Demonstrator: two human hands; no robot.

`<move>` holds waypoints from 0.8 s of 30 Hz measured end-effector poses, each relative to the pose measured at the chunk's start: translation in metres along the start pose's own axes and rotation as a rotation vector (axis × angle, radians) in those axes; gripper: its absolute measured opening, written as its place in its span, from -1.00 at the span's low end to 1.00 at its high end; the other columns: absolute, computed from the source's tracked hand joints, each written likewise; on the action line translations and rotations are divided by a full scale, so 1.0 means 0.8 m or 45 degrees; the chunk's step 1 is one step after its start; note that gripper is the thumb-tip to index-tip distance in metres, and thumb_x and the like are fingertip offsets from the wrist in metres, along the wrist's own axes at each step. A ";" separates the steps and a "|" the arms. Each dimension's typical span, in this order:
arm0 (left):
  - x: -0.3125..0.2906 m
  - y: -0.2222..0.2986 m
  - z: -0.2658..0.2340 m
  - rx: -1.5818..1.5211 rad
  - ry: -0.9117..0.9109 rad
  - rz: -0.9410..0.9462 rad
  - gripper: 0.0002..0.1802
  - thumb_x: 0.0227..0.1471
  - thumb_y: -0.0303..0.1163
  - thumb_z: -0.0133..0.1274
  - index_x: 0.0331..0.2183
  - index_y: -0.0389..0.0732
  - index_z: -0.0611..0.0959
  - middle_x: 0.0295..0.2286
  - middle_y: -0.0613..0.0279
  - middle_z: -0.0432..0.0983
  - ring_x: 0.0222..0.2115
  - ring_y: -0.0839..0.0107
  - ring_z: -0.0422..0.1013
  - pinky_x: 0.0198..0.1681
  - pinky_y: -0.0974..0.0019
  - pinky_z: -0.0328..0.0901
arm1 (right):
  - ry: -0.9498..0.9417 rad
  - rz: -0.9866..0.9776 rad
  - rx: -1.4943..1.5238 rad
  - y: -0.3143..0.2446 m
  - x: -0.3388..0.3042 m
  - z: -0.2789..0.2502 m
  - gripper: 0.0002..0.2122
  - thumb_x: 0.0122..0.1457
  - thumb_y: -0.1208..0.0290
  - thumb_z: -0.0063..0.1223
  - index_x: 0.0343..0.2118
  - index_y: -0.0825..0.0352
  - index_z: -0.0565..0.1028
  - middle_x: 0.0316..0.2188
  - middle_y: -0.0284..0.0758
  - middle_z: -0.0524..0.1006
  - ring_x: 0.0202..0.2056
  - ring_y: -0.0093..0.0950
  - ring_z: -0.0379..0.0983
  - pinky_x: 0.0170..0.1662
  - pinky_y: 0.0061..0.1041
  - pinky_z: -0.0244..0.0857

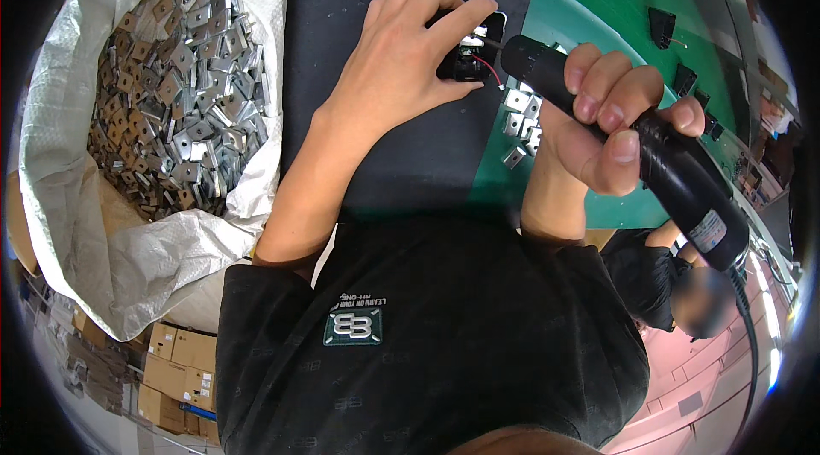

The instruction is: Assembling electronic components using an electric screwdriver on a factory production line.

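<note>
A black case [465, 71] is lying at the far right part of a dark mat [401, 169], its longer side seemingly running away from the body. The left hand [406, 54], the nearer one, is pinching it from the left between thumb and fingers. The right hand [611, 109] is wrapping around a power screwdriver [696, 186], pointing its bit leftward at the case's opening (contact inside is hard to tell). Metal clips [515, 124] are lying to the case's near right; a white sack [158, 271] is standing well left of it.
</note>
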State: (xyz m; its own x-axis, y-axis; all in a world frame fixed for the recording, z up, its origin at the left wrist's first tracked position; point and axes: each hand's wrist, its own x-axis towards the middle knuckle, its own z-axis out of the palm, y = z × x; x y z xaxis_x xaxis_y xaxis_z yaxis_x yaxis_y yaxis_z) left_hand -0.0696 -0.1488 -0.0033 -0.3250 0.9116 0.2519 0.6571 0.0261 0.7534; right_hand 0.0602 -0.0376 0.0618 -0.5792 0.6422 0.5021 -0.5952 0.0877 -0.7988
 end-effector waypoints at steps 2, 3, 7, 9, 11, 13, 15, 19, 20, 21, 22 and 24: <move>-0.001 -0.001 -0.002 -0.007 -0.003 -0.009 -0.21 -0.45 -0.32 0.35 -0.02 0.04 0.50 -0.21 0.25 0.41 -0.16 0.22 0.31 -0.04 0.19 0.15 | -0.065 0.040 -0.066 0.001 -0.001 0.002 -0.62 -0.04 0.48 0.02 -0.11 0.01 0.32 -0.56 -0.46 0.32 -0.56 -0.57 0.23 -0.39 -0.46 0.15; -0.001 -0.002 -0.003 -0.010 -0.004 -0.004 -0.21 -0.46 -0.32 0.35 -0.02 0.03 0.50 -0.22 0.24 0.41 -0.16 0.22 0.31 -0.04 0.19 0.15 | -0.075 0.017 -0.011 0.004 -0.003 0.002 -0.65 -0.01 0.51 0.06 -0.16 0.05 0.26 -0.55 -0.42 0.33 -0.55 -0.52 0.26 -0.39 -0.43 0.18; 0.000 -0.002 -0.001 -0.015 0.003 0.007 -0.20 -0.47 -0.32 0.36 -0.02 0.02 0.50 -0.22 0.23 0.42 -0.16 0.21 0.31 -0.04 0.18 0.15 | -0.055 -0.004 0.048 0.007 -0.004 0.002 -0.66 0.01 0.55 0.09 -0.24 0.12 0.17 -0.55 -0.37 0.33 -0.54 -0.48 0.29 -0.39 -0.38 0.22; 0.001 -0.002 -0.001 -0.021 0.014 0.024 -0.20 -0.47 -0.32 0.36 -0.02 0.02 0.50 -0.23 0.22 0.42 -0.16 0.20 0.31 -0.04 0.18 0.15 | -0.046 -0.022 0.056 0.009 -0.005 0.001 -0.65 0.01 0.57 0.08 -0.23 0.13 0.17 -0.55 -0.37 0.33 -0.55 -0.48 0.30 -0.39 -0.37 0.23; 0.000 -0.003 -0.001 -0.006 0.023 0.043 -0.19 -0.48 -0.32 0.36 -0.02 0.01 0.50 -0.23 0.22 0.42 -0.17 0.19 0.32 -0.04 0.17 0.15 | -0.178 -0.143 0.072 0.018 -0.005 -0.002 -0.64 0.01 0.63 0.04 -0.20 0.18 0.18 -0.55 -0.36 0.35 -0.55 -0.49 0.32 -0.38 -0.38 0.28; 0.001 -0.004 0.002 0.024 0.089 0.092 -0.28 -0.45 -0.34 0.35 -0.08 -0.01 0.52 -0.28 0.26 0.42 -0.22 0.23 0.32 -0.09 0.19 0.16 | -0.198 -0.208 0.077 0.026 -0.005 -0.003 -0.63 0.00 0.65 0.03 -0.16 0.21 0.18 -0.56 -0.36 0.36 -0.56 -0.49 0.33 -0.38 -0.38 0.30; 0.002 0.000 0.003 0.042 0.071 0.091 -0.27 -0.45 -0.33 0.35 -0.08 -0.01 0.52 -0.28 0.26 0.42 -0.22 0.22 0.32 -0.09 0.19 0.16 | -0.213 -0.277 0.097 0.032 -0.002 -0.009 -0.57 -0.02 0.69 0.02 -0.08 0.28 0.18 -0.60 -0.36 0.38 -0.57 -0.50 0.34 -0.38 -0.40 0.33; 0.002 0.004 0.001 0.114 0.022 0.070 -0.25 -0.44 -0.29 0.36 -0.06 -0.05 0.49 -0.27 0.21 0.43 -0.22 0.16 0.32 -0.09 0.17 0.17 | -0.028 -0.127 0.019 -0.032 0.004 -0.007 -0.46 0.09 0.38 0.01 0.15 0.09 0.11 -0.52 -0.43 0.37 -0.54 -0.56 0.26 -0.37 -0.44 0.15; 0.006 0.008 0.001 0.117 0.017 0.096 -0.25 -0.44 -0.29 0.36 -0.06 -0.05 0.49 -0.27 0.21 0.43 -0.22 0.16 0.32 -0.09 0.17 0.17 | -0.179 -0.195 0.184 -0.059 0.009 -0.025 -0.46 0.10 0.31 0.05 0.15 0.06 0.15 -0.47 -0.47 0.38 -0.49 -0.58 0.27 -0.31 -0.48 0.13; 0.015 0.013 0.009 0.123 0.024 0.092 -0.24 -0.42 -0.27 0.35 -0.05 -0.08 0.47 -0.25 0.16 0.43 -0.20 0.13 0.32 -0.09 0.16 0.18 | -0.193 -0.203 0.151 -0.096 0.007 -0.043 -0.47 0.08 0.21 0.11 0.13 0.03 0.22 -0.43 -0.50 0.39 -0.45 -0.59 0.28 -0.25 -0.51 0.11; 0.022 0.018 0.013 0.153 0.035 0.077 -0.23 -0.40 -0.25 0.35 -0.04 -0.11 0.45 -0.23 0.12 0.42 -0.19 0.10 0.31 -0.09 0.15 0.19 | -0.156 -0.268 0.187 -0.117 0.000 -0.057 -0.51 0.04 0.16 0.15 0.07 0.00 0.31 -0.43 -0.53 0.40 -0.44 -0.61 0.28 -0.24 -0.53 0.11; 0.044 0.024 0.019 0.187 0.034 0.077 -0.23 -0.32 -0.29 0.30 0.01 -0.16 0.39 -0.11 0.03 0.40 -0.10 0.06 0.31 0.02 0.17 0.20 | -0.068 -0.299 0.144 -0.153 -0.018 -0.086 -0.53 0.02 0.17 0.17 0.03 -0.02 0.34 -0.42 -0.53 0.40 -0.43 -0.64 0.28 -0.23 -0.54 0.11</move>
State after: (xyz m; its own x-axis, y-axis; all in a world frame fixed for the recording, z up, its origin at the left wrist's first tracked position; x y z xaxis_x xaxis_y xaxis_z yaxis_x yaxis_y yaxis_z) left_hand -0.0581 -0.1099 0.0105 -0.2984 0.9022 0.3114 0.7676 0.0330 0.6400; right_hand 0.1798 -0.0049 0.1293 -0.4446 0.5729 0.6886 -0.7735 0.1421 -0.6177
